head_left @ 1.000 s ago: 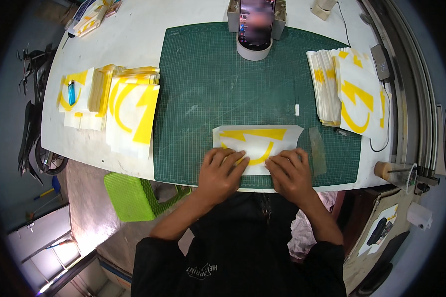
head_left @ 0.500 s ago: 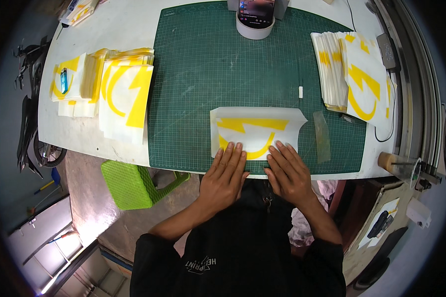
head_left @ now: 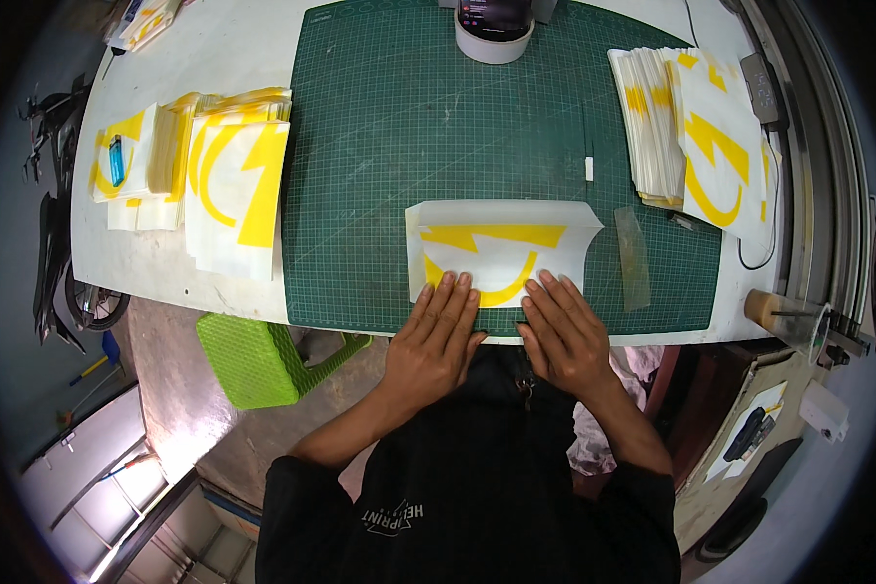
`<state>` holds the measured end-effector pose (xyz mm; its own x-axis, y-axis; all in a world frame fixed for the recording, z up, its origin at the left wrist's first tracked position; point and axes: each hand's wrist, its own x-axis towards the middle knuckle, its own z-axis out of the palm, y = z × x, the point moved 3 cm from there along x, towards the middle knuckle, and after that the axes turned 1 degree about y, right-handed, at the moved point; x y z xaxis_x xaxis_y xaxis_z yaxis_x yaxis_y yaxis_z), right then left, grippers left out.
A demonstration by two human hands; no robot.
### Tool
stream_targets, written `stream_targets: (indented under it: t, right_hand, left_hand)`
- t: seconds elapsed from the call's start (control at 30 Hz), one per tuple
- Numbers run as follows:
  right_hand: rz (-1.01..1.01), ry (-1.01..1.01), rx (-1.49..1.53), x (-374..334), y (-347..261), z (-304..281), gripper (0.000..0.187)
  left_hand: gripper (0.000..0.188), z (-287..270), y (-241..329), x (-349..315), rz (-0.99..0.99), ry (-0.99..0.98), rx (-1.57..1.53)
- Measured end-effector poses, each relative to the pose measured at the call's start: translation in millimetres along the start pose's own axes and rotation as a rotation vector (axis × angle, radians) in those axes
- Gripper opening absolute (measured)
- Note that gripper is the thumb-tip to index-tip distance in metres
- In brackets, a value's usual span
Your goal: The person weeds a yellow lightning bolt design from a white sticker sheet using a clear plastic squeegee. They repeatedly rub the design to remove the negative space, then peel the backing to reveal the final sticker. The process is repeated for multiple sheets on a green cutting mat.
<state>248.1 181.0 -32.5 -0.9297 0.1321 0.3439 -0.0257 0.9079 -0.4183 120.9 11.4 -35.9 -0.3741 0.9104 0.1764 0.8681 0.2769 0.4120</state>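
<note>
A white sheet with yellow shapes (head_left: 501,255) lies near the front edge of the green cutting mat (head_left: 438,127). Its far part is a pale, translucent flap that looks raised or folded, with a curling right edge. My left hand (head_left: 436,326) rests flat on the sheet's near left part, fingers stretched forward. Flat on the near right part lies my right hand (head_left: 566,326), its fingers also stretched out. Both thumbs point inward near the mat's front edge. Neither hand grips anything. To the right of the sheet is a strip of clear tape or film (head_left: 633,258).
Stacks of yellow-and-white sheets stand at left (head_left: 238,185) and right (head_left: 715,146). A blue lighter (head_left: 117,161) tops the left pile. A phone (head_left: 494,18) sits in a white tape roll (head_left: 496,47). A plastic cup (head_left: 786,319) is at right, a green stool (head_left: 253,360) below left.
The whole view has shifted slightly, so the table and its things sit a little higher in the picture. Both hands stay flat on the sheet, with hardly any motion against it.
</note>
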Motion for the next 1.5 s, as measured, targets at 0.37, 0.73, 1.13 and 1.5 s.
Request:
stream_targets:
  t: [0.37, 0.73, 1.13, 1.5]
  right_hand:
    - [0.010, 0.003, -0.002, 0, 1, 0, 0.033]
    - [0.005, 0.009, -0.002, -1, 1, 1, 0.034]
    - [0.026, -0.020, 0.000, -2, -1, 2, 0.032]
    - [0.019, -0.018, 0.014, 0, 4, 0, 0.035]
  left_hand:
    - [0.057, 3, -3, -2, 0.008, 0.018, -0.069]
    - [0.057, 5, -2, -3, -0.004, 0.012, -0.064]
    - [0.090, 18, 33, -1, -0.189, -0.084, -0.040]
    - [0.084, 6, 11, -18, -0.194, -0.123, 0.087]
